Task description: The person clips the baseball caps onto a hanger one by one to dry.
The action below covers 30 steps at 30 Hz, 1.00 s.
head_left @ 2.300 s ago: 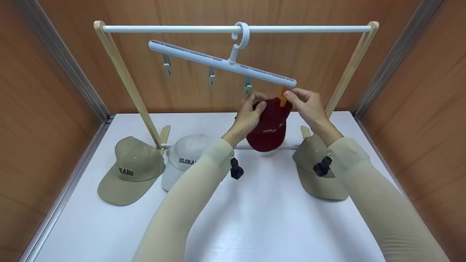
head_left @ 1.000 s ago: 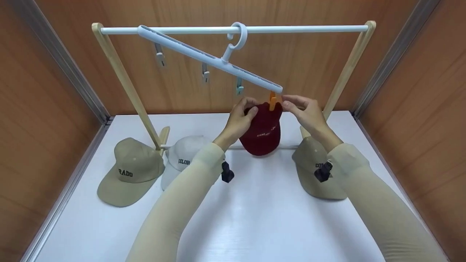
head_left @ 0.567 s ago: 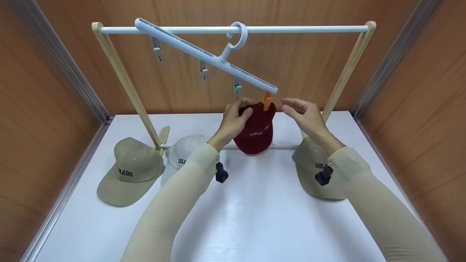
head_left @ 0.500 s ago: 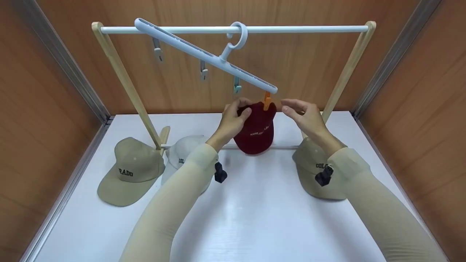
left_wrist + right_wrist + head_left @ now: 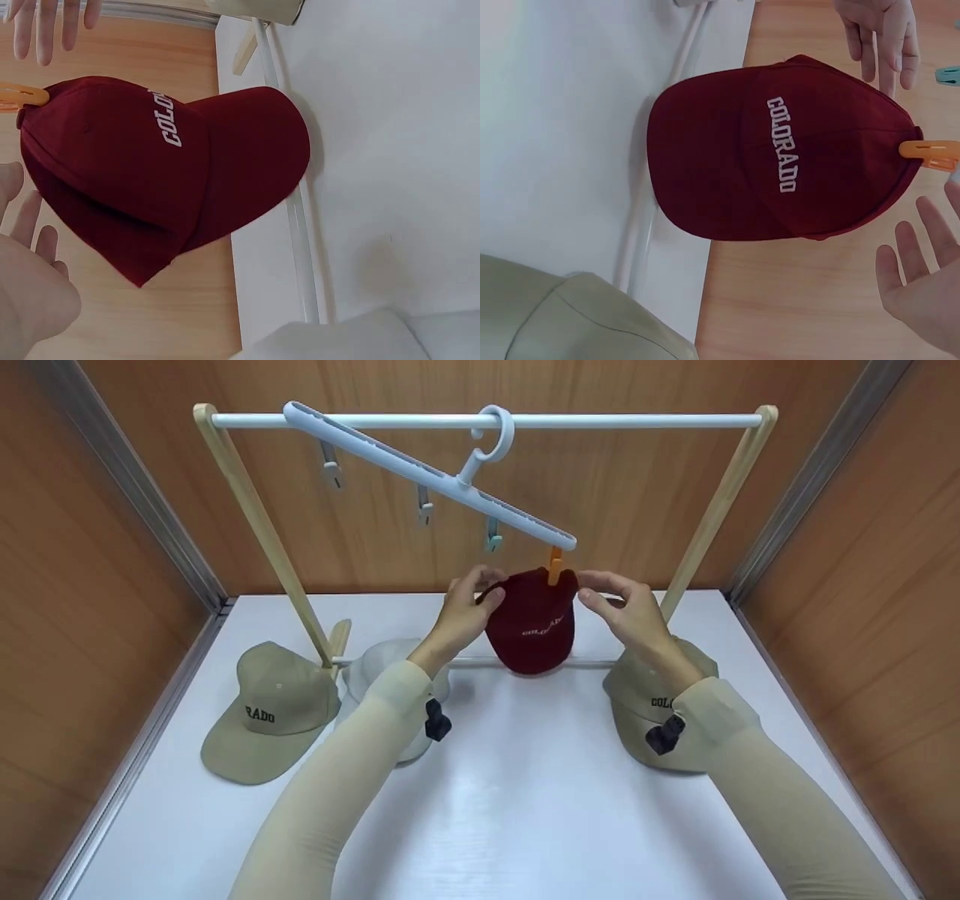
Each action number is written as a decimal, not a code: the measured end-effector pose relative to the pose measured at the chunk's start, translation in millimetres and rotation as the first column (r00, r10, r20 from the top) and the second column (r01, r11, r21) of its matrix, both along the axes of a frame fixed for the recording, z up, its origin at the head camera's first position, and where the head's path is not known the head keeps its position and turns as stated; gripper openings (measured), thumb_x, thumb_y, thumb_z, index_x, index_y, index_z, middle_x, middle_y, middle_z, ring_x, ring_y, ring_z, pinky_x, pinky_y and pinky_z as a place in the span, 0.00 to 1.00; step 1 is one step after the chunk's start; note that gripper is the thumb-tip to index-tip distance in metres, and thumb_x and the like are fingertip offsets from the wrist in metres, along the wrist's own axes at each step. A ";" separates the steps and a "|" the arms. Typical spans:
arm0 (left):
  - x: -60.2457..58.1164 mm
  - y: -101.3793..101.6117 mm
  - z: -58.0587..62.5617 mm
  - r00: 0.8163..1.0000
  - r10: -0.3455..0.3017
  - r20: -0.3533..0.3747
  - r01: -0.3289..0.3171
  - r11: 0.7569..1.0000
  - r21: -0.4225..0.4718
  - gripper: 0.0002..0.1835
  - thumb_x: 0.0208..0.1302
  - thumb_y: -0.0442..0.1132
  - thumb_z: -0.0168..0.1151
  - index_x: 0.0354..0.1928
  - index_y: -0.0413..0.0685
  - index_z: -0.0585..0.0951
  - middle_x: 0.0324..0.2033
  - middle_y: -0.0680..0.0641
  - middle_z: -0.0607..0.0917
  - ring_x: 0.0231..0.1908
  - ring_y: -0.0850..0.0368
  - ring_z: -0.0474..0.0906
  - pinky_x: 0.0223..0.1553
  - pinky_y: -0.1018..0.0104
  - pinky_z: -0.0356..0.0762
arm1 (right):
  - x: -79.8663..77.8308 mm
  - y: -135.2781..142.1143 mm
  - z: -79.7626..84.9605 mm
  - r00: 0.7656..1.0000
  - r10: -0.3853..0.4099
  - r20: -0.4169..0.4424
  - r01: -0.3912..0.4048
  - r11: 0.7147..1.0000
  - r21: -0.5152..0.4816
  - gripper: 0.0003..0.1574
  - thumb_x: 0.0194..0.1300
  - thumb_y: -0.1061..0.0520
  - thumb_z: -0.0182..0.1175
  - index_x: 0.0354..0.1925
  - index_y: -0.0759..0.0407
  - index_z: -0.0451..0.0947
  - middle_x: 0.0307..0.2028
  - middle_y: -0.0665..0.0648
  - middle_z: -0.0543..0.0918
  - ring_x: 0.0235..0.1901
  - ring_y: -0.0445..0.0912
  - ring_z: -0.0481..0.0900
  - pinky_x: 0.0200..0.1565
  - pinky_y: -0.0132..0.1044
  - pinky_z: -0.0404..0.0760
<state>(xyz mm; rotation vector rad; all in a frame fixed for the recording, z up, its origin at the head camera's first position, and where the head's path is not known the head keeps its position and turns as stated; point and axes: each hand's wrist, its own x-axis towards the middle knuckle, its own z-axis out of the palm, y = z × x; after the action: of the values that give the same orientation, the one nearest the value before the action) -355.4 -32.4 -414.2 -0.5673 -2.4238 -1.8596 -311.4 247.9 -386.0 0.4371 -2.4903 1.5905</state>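
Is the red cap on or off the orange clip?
On: the orange clip grips the edge of the red cap, which hangs below the tilted hanger.

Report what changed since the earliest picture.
The right hand let go of the orange plastic clip; the left hand released the maroon fabric cap and moved left. The pale blue plastic hanger tilts more steeply. Unmoved: white horizontal rod and leftmost tan fabric cap.

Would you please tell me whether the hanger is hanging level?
No, the hanger slopes plainly, its lower end being the one where the orange clip holds the red cap.
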 end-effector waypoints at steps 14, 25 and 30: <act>14.7 -51.5 0.2 0.998 0.060 -0.010 -0.061 0.993 -0.105 0.14 0.82 0.43 0.58 0.64 0.54 0.77 0.64 0.54 0.78 0.71 0.51 0.63 0.73 0.44 0.61 | 15.0 -2.4 -13.2 1.000 0.006 -0.023 -0.007 0.999 -0.036 0.27 0.79 0.52 0.62 0.70 0.59 0.77 0.67 0.59 0.80 0.67 0.54 0.75 0.66 0.37 0.76; 29.1 -93.5 0.7 0.996 0.094 -0.007 -0.094 0.985 -0.141 0.14 0.82 0.45 0.58 0.64 0.56 0.77 0.65 0.51 0.75 0.71 0.51 0.65 0.74 0.41 0.60 | 21.9 -21.1 -22.6 0.997 0.079 -0.026 -0.082 0.990 -0.111 0.27 0.78 0.57 0.63 0.70 0.62 0.76 0.67 0.63 0.79 0.66 0.59 0.76 0.63 0.33 0.78; 32.4 -107.0 0.7 0.995 0.101 0.002 -0.099 0.984 -0.150 0.15 0.82 0.46 0.57 0.65 0.56 0.76 0.66 0.51 0.75 0.72 0.50 0.65 0.76 0.42 0.58 | 26.3 -32.4 -29.8 0.994 0.103 -0.022 -0.105 0.985 -0.138 0.26 0.77 0.59 0.64 0.69 0.61 0.77 0.67 0.65 0.79 0.65 0.58 0.77 0.61 0.29 0.79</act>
<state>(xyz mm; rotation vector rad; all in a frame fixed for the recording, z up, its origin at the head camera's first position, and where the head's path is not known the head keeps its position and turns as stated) -322.9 -139.3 -413.5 -0.4354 -2.5625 -1.6563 -285.1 215.5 -415.8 0.5648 -2.3614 1.7792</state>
